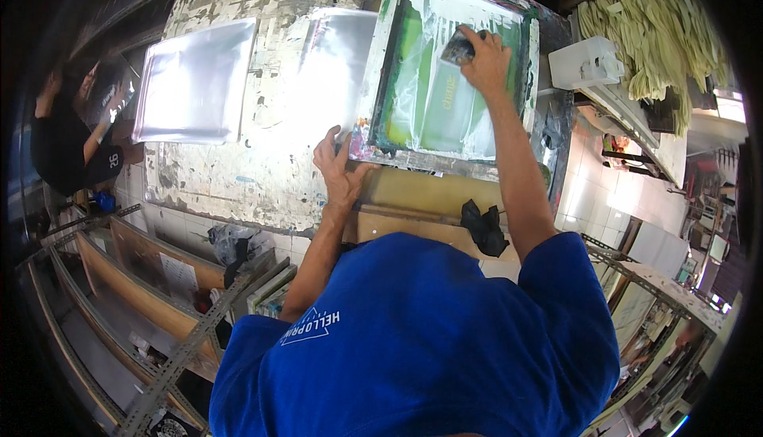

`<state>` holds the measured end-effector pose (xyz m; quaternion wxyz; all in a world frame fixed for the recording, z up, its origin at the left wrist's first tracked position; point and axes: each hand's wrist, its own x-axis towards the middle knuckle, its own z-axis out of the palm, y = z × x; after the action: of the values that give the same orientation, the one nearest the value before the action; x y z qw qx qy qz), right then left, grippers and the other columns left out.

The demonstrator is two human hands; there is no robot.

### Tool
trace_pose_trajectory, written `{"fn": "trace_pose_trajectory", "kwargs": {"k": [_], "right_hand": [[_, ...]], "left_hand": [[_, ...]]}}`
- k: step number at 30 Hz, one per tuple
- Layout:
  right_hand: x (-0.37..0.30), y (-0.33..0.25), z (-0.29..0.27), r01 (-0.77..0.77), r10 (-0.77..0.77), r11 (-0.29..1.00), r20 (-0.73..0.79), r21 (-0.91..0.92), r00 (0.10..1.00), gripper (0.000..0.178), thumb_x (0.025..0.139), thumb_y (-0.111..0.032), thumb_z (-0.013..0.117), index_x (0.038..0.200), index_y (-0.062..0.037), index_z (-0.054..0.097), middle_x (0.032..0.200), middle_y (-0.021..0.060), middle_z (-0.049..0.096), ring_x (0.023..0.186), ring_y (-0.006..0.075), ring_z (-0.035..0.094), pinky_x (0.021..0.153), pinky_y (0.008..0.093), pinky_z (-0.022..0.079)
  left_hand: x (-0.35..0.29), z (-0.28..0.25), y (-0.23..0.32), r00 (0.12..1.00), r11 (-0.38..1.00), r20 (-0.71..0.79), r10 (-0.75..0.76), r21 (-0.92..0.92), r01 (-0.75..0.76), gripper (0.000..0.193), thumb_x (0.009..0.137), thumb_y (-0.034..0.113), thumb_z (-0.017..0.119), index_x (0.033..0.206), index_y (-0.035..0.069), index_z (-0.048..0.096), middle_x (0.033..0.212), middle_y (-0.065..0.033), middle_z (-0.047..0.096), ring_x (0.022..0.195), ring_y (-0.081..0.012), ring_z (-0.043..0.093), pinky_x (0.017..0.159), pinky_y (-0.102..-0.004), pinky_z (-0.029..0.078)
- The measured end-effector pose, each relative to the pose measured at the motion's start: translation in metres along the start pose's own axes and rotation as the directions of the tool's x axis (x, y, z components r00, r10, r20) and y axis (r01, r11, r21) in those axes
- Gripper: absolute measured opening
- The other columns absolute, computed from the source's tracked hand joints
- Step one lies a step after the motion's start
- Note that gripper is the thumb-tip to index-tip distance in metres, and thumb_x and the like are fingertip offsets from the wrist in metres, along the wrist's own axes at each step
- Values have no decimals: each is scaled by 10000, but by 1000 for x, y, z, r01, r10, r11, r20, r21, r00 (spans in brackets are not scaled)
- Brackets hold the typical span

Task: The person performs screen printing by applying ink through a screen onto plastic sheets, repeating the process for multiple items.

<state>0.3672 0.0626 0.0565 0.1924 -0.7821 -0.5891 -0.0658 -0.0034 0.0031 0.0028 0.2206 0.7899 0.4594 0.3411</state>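
I am noting the left head camera: it is riding on the wearer's head and looking steeply down, facing the screen frame. The blue shirt is looming closest, on the near side of the frame. The fisheye is taking in the worktable left of the frame, pale yellowish strips to its right, shelf boards toward its near left, edges bending toward a dark round rim.

In your view, 2 o'clock: white bin; beyond it, pale yellow strips hanging, material unclear. Between 3 and 4, close to you: crumpled black rag. Your 4: metal rack. Your 8: wooden shelving, clear bag near its inner end. Between 9 and 10: co-worker in black.
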Motion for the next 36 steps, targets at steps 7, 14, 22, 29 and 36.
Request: {"fn": "trace_pose_trajectory", "kwargs": {"k": [7,14,22,29,36], "right_hand": [[44,19,-9,170,-167,975,-31,142,985,452,836,-145,745,1274,-195,647,969,168,696,1019,355,633,874,530,450],[-35,-26,-39,124,-128,991,91,47,988,350,848,-140,704,1193,-193,671,949,162,685,940,344,648,750,468,434],[-99,-104,-170,197,-184,968,-95,154,978,391,718,-257,817,1072,-126,714,879,122,639,845,328,597,737,440,425],[-1,-96,-231,293,-271,956,-371,2,888,384,713,-385,848,955,-109,734,793,108,661,755,319,635,683,437,476],[49,-105,-273,232,-188,968,-338,94,922,410,726,-340,788,910,24,751,821,229,718,788,395,701,739,445,539]], "left_hand": [[-3,2,-3,999,1000,-41,3,-24,-4,829,675,486,877,1340,51,639,1433,-182,507,1288,-370,437,1080,-518,296],[-6,-1,6,994,986,9,-108,-125,108,764,698,337,895,1341,19,633,1275,-152,581,1256,-318,433,1073,-449,285],[49,-42,76,978,986,-192,-80,-160,49,586,712,125,868,1226,-47,644,1204,-172,585,1146,-320,499,1008,-443,377],[108,-57,69,955,941,-203,-214,-305,146,507,904,39,694,1384,-50,557,1388,-158,582,1198,-252,569,1016,-411,458],[36,0,-19,916,756,-272,-296,520,398,468,911,372,714,1208,11,713,1434,-131,575,1284,-350,472,987,-557,357]]}}
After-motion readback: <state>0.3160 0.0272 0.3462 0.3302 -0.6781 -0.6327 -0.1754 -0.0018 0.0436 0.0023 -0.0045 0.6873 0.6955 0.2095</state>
